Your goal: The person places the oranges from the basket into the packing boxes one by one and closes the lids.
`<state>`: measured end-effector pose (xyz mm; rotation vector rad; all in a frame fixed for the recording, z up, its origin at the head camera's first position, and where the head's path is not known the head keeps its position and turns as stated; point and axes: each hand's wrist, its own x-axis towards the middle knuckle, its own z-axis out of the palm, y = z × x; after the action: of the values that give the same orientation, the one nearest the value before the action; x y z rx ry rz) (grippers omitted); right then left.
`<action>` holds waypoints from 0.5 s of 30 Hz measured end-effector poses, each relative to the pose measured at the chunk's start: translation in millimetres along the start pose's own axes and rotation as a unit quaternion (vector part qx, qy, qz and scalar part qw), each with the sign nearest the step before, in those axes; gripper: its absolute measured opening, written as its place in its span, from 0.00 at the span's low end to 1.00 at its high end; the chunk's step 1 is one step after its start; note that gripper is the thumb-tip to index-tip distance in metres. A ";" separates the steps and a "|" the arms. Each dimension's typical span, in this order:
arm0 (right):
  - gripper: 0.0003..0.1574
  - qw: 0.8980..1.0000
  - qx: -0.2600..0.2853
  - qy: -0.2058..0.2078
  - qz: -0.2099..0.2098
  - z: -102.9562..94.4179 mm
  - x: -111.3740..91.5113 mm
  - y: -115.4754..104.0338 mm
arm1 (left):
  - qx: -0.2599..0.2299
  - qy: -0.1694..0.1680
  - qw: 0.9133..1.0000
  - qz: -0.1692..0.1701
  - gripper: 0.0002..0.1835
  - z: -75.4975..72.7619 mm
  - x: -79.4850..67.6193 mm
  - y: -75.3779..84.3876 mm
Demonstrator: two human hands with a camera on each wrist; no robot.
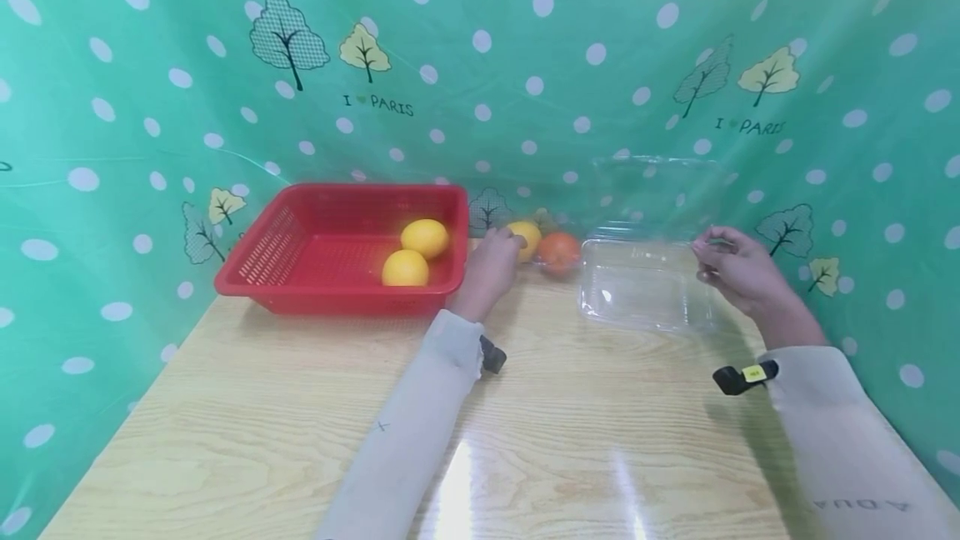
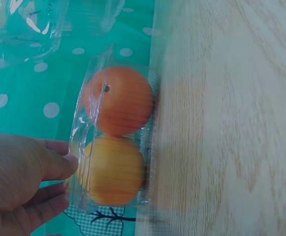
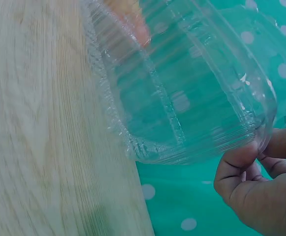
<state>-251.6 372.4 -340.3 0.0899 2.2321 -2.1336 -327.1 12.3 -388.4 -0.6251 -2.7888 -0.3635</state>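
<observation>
My left hand [image 1: 487, 273], right of the red basket, pinches the near rim of a small clear plastic box [image 2: 87, 142] between thumb and fingers. Inside that box a yellow fruit [image 2: 114, 172] sits beside an orange [image 2: 120, 101]; both also show in the head view. My right hand [image 1: 738, 269] pinches the right rim corner of a larger clear plastic container [image 3: 147, 98], whose see-through lid [image 1: 656, 190] stands raised at the back. Thumb and bent fingers meet at that corner in the right wrist view. Nothing is visible inside the larger container.
A red plastic basket [image 1: 345, 304] with two yellow fruits [image 1: 424, 238] stands at the back left. Behind the wooden table [image 1: 570, 423] hangs a green dotted cloth [image 1: 525, 123]. Light glares off the tabletop near the front.
</observation>
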 end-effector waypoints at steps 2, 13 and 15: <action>0.17 1.000 0.007 -0.004 -0.003 5.0 0.6 0.3 | -0.001 0.000 1.000 0.000 0.21 0.2 -0.1 -0.5; 0.11 0.998 0.030 -0.033 -0.038 34.9 -2.9 -6.0 | -0.006 -0.001 1.000 -0.003 0.21 -1.3 -0.1 0.3; 0.12 0.997 0.039 -0.041 -0.044 41.4 -4.6 -8.9 | -0.010 -0.003 1.000 -0.004 0.21 -2.0 0.0 0.3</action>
<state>-247.8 330.6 -333.0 -0.0909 2.1462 -2.2253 -326.6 11.9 -386.5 -0.6201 -2.7986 -0.3933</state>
